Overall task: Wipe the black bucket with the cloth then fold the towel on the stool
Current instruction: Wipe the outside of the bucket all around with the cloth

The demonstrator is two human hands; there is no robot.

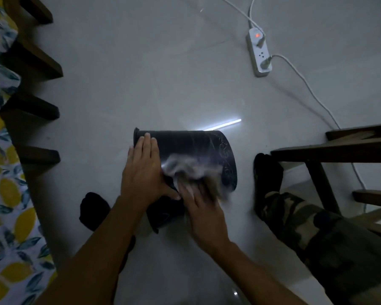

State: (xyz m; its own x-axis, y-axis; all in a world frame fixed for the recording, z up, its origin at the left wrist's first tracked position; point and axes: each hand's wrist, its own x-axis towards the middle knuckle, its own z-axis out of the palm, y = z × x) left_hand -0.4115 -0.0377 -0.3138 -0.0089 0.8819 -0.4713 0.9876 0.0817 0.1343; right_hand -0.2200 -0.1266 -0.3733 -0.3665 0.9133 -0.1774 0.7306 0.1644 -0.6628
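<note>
Left hand (144, 170) is lying flat with its fingers spread on the wall of the black bucket (191, 150), which is resting on its side on the pale floor (141, 73) at centre, its rim pointing to 9 o'clock and its base to 3 o'clock. Right hand (201, 209), at 5 o'clock from the left, is pressing a motion-blurred grey cloth (185, 167) against the bucket's side; its grip is too blurred to tell. At 1 o'clock a white power strip (259, 55) is lying, and at 3 o'clock a wooden stool (330, 148) is standing.

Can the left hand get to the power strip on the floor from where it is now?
Probably not without leaning. The left hand lies flat on the black bucket, and the power strip lies far beyond it across bare floor. Nothing blocks the way.
</note>
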